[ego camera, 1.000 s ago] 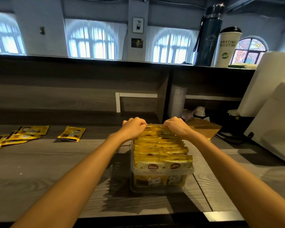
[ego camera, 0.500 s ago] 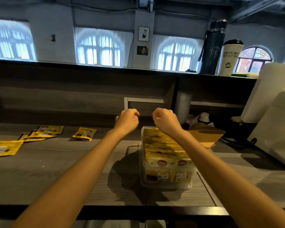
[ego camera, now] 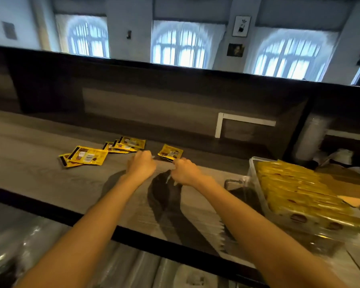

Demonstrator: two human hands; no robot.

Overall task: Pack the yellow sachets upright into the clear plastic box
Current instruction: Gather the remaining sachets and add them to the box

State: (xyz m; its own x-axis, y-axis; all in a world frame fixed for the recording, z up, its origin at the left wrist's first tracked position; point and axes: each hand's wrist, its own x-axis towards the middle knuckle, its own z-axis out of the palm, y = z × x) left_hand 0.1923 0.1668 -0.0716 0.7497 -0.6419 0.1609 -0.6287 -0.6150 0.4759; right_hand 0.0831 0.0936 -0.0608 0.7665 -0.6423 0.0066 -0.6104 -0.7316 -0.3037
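The clear plastic box (ego camera: 254, 175) stands at the right on the wooden counter, filled with rows of yellow sachets (ego camera: 299, 196) standing upright. Loose yellow sachets lie flat further left: a single one (ego camera: 170, 152), a small pile (ego camera: 125, 144) and another pair (ego camera: 85, 157). My left hand (ego camera: 141, 165) hovers between the pile and the single sachet, fingers curled, holding nothing. My right hand (ego camera: 185, 172) is just in front of the single sachet, fingers loosely curled, empty.
A dark raised shelf wall (ego camera: 154, 96) runs behind the counter. A brown cardboard piece (ego camera: 341, 179) lies behind the box at the right. The counter's dark front edge (ego camera: 112, 231) crosses below my forearms.
Both hands have left the box and moved left toward the loose sachets. The view has swung left, so the box now sits at the right edge.
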